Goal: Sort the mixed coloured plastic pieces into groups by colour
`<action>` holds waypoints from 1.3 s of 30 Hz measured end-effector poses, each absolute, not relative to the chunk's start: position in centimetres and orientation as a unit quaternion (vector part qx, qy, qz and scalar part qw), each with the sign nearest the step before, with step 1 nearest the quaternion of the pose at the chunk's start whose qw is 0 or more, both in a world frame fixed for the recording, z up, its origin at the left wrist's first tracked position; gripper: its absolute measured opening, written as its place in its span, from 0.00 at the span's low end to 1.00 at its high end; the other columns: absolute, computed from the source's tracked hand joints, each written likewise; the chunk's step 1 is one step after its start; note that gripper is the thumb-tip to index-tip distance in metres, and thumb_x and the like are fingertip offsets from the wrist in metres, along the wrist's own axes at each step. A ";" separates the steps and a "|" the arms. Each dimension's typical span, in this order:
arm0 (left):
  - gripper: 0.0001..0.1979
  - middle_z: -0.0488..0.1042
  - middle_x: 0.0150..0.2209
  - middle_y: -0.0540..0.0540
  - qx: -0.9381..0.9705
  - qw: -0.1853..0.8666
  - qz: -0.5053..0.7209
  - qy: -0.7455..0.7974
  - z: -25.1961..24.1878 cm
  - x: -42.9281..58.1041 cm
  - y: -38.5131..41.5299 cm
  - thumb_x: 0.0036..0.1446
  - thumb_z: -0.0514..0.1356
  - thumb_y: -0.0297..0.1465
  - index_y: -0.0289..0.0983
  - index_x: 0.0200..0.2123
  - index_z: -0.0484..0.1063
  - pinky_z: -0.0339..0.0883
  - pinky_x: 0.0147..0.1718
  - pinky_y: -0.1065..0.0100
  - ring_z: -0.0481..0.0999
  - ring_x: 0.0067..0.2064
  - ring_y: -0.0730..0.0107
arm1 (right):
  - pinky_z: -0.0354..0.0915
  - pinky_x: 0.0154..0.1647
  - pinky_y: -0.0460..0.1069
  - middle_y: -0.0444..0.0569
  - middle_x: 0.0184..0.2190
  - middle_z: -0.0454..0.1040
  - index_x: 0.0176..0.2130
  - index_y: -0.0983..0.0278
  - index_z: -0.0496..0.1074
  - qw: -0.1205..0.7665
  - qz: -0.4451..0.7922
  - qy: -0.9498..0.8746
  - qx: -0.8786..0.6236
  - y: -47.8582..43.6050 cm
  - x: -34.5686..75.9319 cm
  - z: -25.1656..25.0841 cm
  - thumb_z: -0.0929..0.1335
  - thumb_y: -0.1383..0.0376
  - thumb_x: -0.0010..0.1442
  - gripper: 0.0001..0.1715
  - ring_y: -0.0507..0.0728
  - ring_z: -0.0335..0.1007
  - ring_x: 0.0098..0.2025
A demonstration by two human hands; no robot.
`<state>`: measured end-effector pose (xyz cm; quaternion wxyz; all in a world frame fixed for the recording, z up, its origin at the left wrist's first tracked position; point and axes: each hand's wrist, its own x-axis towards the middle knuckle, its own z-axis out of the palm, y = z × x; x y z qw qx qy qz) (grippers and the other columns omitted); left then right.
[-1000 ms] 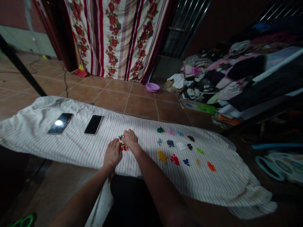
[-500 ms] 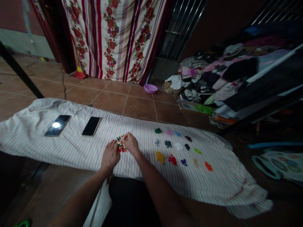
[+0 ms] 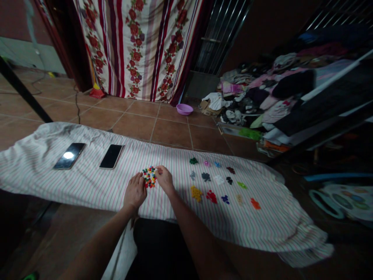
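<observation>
A mixed pile of tiny coloured pieces (image 3: 149, 179) lies on the striped cloth (image 3: 169, 163) between my hands. My left hand (image 3: 136, 191) rests flat against the pile's left side, fingers stretched out and holding nothing. At the pile's right edge, my right hand (image 3: 165, 180) has thumb and fingertips pinched together; whatever is between them is too small to make out. Further right, similar pieces lie in single-colour groups, among them yellow pieces (image 3: 196, 193), red pieces (image 3: 211, 196), dark grey pieces (image 3: 206, 177), dark green pieces (image 3: 193, 160) and orange pieces (image 3: 255, 203).
Two phones, a left phone (image 3: 70, 155) and a right phone (image 3: 111, 156), lie on the cloth left of my hands. Beyond, a purple basin (image 3: 184, 109) stands on the tiled floor before a flowered curtain (image 3: 140, 50). Heaped clothes (image 3: 250, 93) fill the back right.
My right hand has drawn back slightly to the right from over the pile, so more of the pieces show. The left hand stays beside the pile.
</observation>
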<state>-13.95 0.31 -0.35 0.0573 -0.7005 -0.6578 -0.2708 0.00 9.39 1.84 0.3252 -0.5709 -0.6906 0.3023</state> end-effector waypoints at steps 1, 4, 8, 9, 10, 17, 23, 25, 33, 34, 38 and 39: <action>0.13 0.72 0.53 0.34 -0.700 0.057 -0.274 -0.657 -0.3 -13.9 0.3 0.58 0.50 0.26 0.35 0.45 0.67 0.64 0.57 0.52 0.69 0.58 0.54 | 0.69 0.44 0.47 0.45 0.38 0.79 0.42 0.60 0.74 0.328 0.329 -0.694 -0.550 9.3 -0.2 1.8 0.65 0.68 0.59 0.11 0.52 0.76 0.40; 0.13 0.72 0.52 0.35 -0.698 0.061 -0.278 -0.658 -0.4 -13.9 0.3 0.58 0.50 0.26 0.36 0.46 0.67 0.65 0.56 0.51 0.69 0.57 0.54 | 0.70 0.44 0.48 0.45 0.39 0.79 0.42 0.60 0.74 0.347 0.382 -0.693 -0.503 9.0 -0.6 1.8 0.66 0.66 0.58 0.11 0.53 0.76 0.41; 0.12 0.72 0.52 0.36 -0.698 0.066 -0.278 -0.656 -0.4 -13.8 0.3 0.58 0.50 0.26 0.37 0.45 0.67 0.65 0.56 0.52 0.69 0.58 0.55 | 0.70 0.45 0.48 0.45 0.38 0.79 0.42 0.60 0.74 0.379 0.384 -0.670 -0.511 8.9 0.0 2.2 0.65 0.64 0.59 0.11 0.53 0.76 0.40; 0.12 0.72 0.52 0.36 -0.699 0.066 -0.278 -0.656 -0.4 -13.8 0.3 0.58 0.50 0.26 0.37 0.44 0.67 0.64 0.56 0.53 0.69 0.58 0.55 | 0.70 0.45 0.48 0.45 0.38 0.79 0.42 0.60 0.74 0.386 0.370 -0.664 -0.523 8.9 0.3 2.2 0.65 0.63 0.59 0.11 0.53 0.76 0.40; 0.12 0.72 0.52 0.36 -0.699 0.066 -0.278 -0.656 -0.3 -13.8 0.3 0.59 0.50 0.26 0.37 0.44 0.67 0.64 0.56 0.53 0.69 0.58 0.54 | 0.70 0.45 0.48 0.45 0.38 0.79 0.41 0.60 0.74 0.394 0.349 -0.657 -0.540 8.9 0.7 2.2 0.64 0.63 0.60 0.11 0.53 0.76 0.40; 0.11 0.72 0.53 0.36 -0.699 0.064 -0.266 -0.661 -0.2 -13.8 0.2 0.58 0.51 0.26 0.36 0.43 0.68 0.64 0.57 0.53 0.68 0.58 0.54 | 0.69 0.47 0.49 0.49 0.39 0.79 0.41 0.62 0.74 0.382 0.261 -0.646 -0.608 8.6 2.4 1.0 0.63 0.67 0.59 0.12 0.55 0.76 0.42; 0.10 0.73 0.53 0.35 -0.700 0.070 -0.270 -0.657 -0.2 -13.9 0.2 0.59 0.50 0.26 0.36 0.41 0.68 0.64 0.56 0.54 0.69 0.58 0.55 | 0.68 0.47 0.47 0.48 0.40 0.80 0.43 0.61 0.74 0.338 0.272 -0.668 -0.605 7.5 2.2 0.5 0.64 0.69 0.59 0.13 0.54 0.76 0.43; 0.09 0.73 0.52 0.35 -0.700 0.073 -0.268 -0.658 -0.3 -13.9 0.2 0.59 0.50 0.26 0.37 0.41 0.68 0.64 0.56 0.54 0.69 0.58 0.54 | 0.68 0.47 0.47 0.47 0.40 0.80 0.43 0.60 0.74 0.333 0.272 -0.672 -0.603 7.2 2.4 0.7 0.64 0.69 0.59 0.14 0.53 0.76 0.43; 0.10 0.73 0.52 0.33 -0.707 0.090 -0.251 -0.654 -0.2 -14.2 0.3 0.60 0.49 0.28 0.34 0.40 0.68 0.66 0.55 0.54 0.70 0.57 0.52 | 0.68 0.45 0.46 0.45 0.39 0.78 0.42 0.60 0.75 0.340 0.261 -0.678 -0.597 7.1 5.0 1.6 0.64 0.70 0.57 0.15 0.52 0.75 0.41; 0.10 0.73 0.52 0.33 -0.709 0.093 -0.248 -0.654 -0.2 -14.2 0.3 0.60 0.49 0.28 0.34 0.40 0.68 0.65 0.55 0.54 0.70 0.57 0.52 | 0.68 0.45 0.46 0.45 0.38 0.78 0.42 0.60 0.75 0.344 0.258 -0.675 -0.600 7.2 5.5 1.6 0.64 0.70 0.57 0.16 0.52 0.75 0.40; 0.10 0.73 0.52 0.32 -0.712 0.097 -0.246 -0.651 -0.2 -14.3 0.3 0.60 0.49 0.28 0.34 0.41 0.68 0.66 0.55 0.54 0.71 0.56 0.52 | 0.69 0.44 0.47 0.45 0.36 0.78 0.42 0.60 0.75 0.370 0.245 -0.650 -0.617 7.5 7.6 1.5 0.64 0.69 0.55 0.15 0.53 0.75 0.38; 0.10 0.73 0.52 0.32 -0.712 0.100 -0.247 -0.649 -0.3 -14.3 0.3 0.60 0.49 0.28 0.34 0.40 0.68 0.66 0.55 0.54 0.71 0.56 0.52 | 0.69 0.43 0.47 0.45 0.36 0.78 0.42 0.60 0.75 0.380 0.242 -0.641 -0.622 7.5 8.2 1.4 0.63 0.68 0.55 0.15 0.53 0.75 0.37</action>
